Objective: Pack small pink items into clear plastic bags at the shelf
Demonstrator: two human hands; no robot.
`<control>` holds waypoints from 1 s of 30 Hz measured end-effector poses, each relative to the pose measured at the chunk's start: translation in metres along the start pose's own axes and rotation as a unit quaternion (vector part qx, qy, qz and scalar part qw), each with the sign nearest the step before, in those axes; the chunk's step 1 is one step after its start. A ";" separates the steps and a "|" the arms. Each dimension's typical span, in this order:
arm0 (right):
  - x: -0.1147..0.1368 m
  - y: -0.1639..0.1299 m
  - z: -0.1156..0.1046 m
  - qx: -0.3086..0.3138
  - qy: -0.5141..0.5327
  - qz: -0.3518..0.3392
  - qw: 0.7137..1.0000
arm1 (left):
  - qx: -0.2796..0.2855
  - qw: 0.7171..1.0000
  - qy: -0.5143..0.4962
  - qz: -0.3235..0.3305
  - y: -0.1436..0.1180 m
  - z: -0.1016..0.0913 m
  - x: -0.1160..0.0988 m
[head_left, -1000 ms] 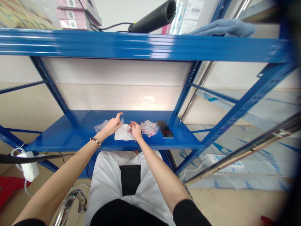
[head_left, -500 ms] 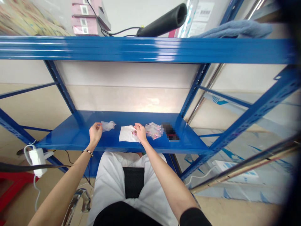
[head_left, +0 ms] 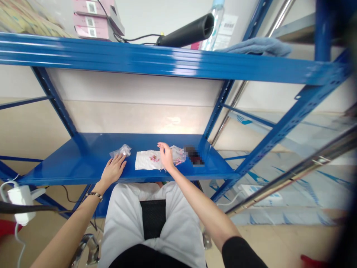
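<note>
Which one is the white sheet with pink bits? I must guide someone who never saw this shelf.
On the lower blue shelf, between the two hands, lies a flat white sheet. Unlike the crumpled clear bags beside it, it is opaque and carries a small cluster of pink pieces.

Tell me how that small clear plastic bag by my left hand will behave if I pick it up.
The clear bag looks crumpled and thin, so probably floppy and very light. Its glossy film may slip between fingers. Lying loose on the smooth blue shelf beyond your left hand, it would likely slide when nudged.
</note>
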State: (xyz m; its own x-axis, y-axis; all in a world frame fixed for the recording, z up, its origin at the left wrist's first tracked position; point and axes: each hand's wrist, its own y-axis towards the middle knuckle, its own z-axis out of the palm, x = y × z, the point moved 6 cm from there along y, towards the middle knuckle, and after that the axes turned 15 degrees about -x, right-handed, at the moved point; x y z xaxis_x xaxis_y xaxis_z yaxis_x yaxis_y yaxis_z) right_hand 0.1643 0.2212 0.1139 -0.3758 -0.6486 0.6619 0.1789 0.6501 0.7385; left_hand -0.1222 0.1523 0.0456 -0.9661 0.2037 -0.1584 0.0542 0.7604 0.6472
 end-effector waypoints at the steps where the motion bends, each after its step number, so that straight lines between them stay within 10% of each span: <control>1: -0.004 0.011 -0.006 0.018 -0.034 -0.005 0.999 | -0.001 1.000 -0.004 0.001 0.000 0.001 0.000; 9: -0.044 0.037 -0.046 0.185 -0.310 -0.019 0.932 | -0.181 0.975 -0.099 -0.085 -0.017 -0.054 -0.047; 14: -0.049 0.003 -0.046 0.211 -0.360 -0.016 0.909 | -0.072 0.964 -0.257 0.023 -0.054 -0.052 -0.116; 23: 0.021 0.011 -0.076 -0.030 -0.139 -0.018 0.990 | 0.027 0.933 -0.358 -0.030 -0.071 -0.039 -0.143; 30: 0.081 -0.090 -0.087 0.006 0.147 0.212 0.966 | 0.106 0.775 -0.585 -0.213 -0.075 -0.028 -0.160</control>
State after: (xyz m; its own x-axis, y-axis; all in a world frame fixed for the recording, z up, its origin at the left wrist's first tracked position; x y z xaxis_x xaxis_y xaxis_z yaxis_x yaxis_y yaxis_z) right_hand 0.1973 0.0758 0.1124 0.0038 -0.4063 0.9137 0.2487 0.8854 0.3927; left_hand 0.0209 0.0458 0.0436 -0.0234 0.2311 -0.9726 -0.0473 0.9716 0.2320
